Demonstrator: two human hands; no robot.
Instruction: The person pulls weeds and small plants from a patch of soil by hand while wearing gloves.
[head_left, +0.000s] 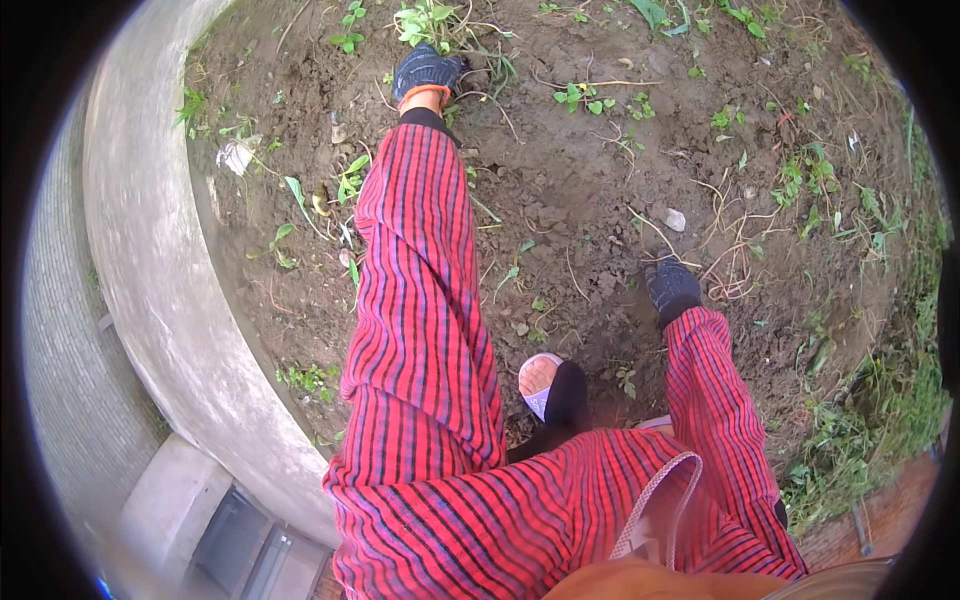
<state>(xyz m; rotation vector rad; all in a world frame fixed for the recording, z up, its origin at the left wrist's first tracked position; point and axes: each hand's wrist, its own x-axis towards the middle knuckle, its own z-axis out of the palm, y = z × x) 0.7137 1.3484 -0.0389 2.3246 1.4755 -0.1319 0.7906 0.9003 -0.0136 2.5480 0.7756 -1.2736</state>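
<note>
My left hand (427, 71), in a dark knit work glove with an orange cuff edge, reaches far forward to the soil. It touches the base of a leafy clump of weeds (426, 26) with pale stems; whether its fingers grip them is hidden. My right hand (673, 286), in a similar dark glove, is low at the soil on the right. A thin pale root (664, 234) lies against its fingertips, beside a loose tangle of roots (731, 274). The fingers point away from the camera, so their closure is unclear.
Bare soil (555, 172) with scattered small weeds (585, 97) spreads ahead. A curved concrete edging (150, 202) bounds it at left. Uprooted greenery (847, 457) is heaped at lower right. A white scrap (238, 154) and a pale stone (674, 220) lie about. My sandalled foot (538, 379) stands between my arms.
</note>
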